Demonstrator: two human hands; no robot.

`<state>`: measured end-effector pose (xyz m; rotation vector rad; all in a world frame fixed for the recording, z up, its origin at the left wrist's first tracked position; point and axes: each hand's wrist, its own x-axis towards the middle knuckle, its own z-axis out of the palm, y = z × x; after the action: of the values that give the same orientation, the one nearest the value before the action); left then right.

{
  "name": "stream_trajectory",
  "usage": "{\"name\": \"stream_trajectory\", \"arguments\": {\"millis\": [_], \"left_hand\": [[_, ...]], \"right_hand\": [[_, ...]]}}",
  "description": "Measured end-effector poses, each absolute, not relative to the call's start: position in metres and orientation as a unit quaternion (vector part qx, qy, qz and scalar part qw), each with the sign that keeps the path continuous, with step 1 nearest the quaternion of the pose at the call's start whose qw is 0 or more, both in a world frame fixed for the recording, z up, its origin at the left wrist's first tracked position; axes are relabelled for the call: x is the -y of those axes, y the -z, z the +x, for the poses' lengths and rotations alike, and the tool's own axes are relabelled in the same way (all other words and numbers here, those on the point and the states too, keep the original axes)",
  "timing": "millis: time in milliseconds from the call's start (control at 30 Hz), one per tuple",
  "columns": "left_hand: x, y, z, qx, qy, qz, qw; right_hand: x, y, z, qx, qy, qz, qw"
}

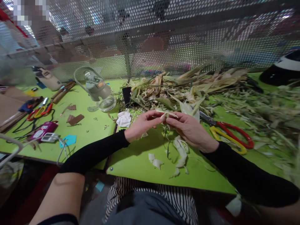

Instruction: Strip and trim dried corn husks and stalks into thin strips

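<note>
On the left part of the green table (138, 168) lay a pink device (43, 129) and, farther back, a clear bottle (97, 89). A white crumpled tissue (124, 118) lay just beside the person's left hand (140, 125).

This hand was held a little above the table, and its thumb and first fingers were pinched on one end of a thin husk strip (167, 114). The right hand (189, 129) pinched the other end in the same way, so the husk strip was in the air between both hands, near the middle of the table. Pale husk scraps (180, 151) lay under the hands. A pair of red and yellow scissors (231, 136) lay near the right wrist, and a big husk pile (187, 82) filled the far right side.

The strip looked dry and narrow. It could probably tear or slip out if the two hands pulled apart too hard. The right sleeve could also catch the scissors and push them into the loose scraps.
</note>
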<state>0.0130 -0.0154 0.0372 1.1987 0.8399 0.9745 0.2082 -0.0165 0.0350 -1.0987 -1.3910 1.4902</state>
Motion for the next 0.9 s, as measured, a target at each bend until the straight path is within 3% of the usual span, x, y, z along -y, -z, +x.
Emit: {"name": "stream_trajectory", "arguments": {"millis": [400, 667, 800, 900], "left_hand": [[0.009, -0.046, 0.021, -0.391, -0.388, 0.42, 0.721], [0.002, -0.059, 0.027, -0.368, -0.378, 0.337, 0.78], [-0.005, -0.063, 0.022, -0.37, -0.432, 0.325, 0.756], [-0.009, -0.065, 0.017, -0.379, -0.453, 0.338, 0.733]], "right_hand": [[0.018, -0.042, 0.212, 0.661, -0.542, -0.421, 0.304], [0.02, -0.039, 0.211, 0.819, -0.195, -0.441, 0.311], [0.015, -0.032, 0.216, 0.868, -0.239, -0.369, 0.231], [0.013, -0.037, 0.222, 0.831, -0.26, -0.416, 0.261]]}}
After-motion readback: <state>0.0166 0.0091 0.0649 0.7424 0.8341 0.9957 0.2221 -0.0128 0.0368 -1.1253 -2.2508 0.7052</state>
